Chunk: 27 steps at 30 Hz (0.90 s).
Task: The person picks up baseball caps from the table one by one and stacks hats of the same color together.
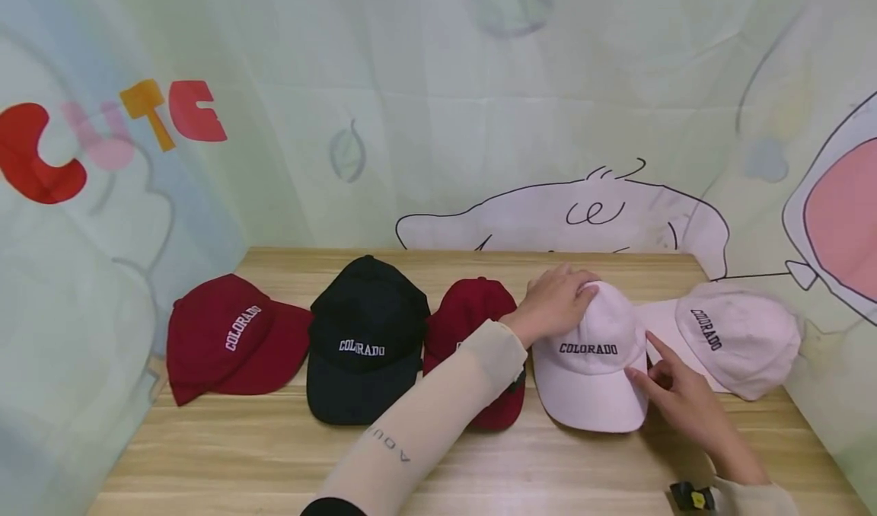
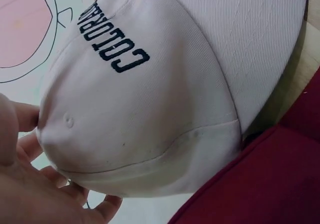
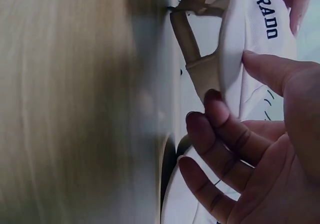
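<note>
A pale pinkish-white baseball cap (image 1: 592, 333) with COLORADO in dark letters faces forward, right of the middle of the row. My left hand (image 1: 558, 303) grips the top and back of its crown, thumb on the near side and fingers curving behind. In the left wrist view, the fingertips (image 2: 107, 206) show along the crown's back edge. My right hand (image 1: 685, 394) pinches the cap's right side where brim meets crown. The right wrist view shows the thumb (image 3: 265, 66) on that seam and fingers curled near the lower edge, with the back opening and strap visible.
On the wooden table (image 1: 226, 463), a dark red cap (image 1: 226, 341), a black cap (image 1: 366, 326) and another red cap (image 1: 476, 303) stand to the left. My left forearm crosses that second red cap. Another pale cap (image 1: 743, 337) lies right, brim pointing left. A printed cloth (image 1: 425, 105) hangs behind.
</note>
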### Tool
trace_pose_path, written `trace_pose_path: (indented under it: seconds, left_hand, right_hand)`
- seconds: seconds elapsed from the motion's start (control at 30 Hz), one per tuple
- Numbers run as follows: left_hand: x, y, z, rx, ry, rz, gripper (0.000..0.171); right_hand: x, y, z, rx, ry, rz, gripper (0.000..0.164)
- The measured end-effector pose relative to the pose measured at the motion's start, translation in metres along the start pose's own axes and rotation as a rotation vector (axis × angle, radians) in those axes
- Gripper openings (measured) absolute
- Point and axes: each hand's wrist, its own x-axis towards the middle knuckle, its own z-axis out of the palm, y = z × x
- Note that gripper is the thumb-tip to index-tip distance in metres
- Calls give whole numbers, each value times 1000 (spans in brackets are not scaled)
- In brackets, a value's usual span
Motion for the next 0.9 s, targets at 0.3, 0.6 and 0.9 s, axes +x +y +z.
trace_pose_path:
  seconds: [0.3,0.6,0.9]
  left_hand:
    - [-1,-8,7,22,-26,-55,49]
    - [-4,-15,14,69,-33,-58,65]
    - [-8,-18,15,91,-24,-63,60]
  right_hand:
    - [5,1,6,-53,-150,88,74]
    - [7,1,14,-74,-121,4,62]
    - [5,-3,15,-95,-100,-7,60]
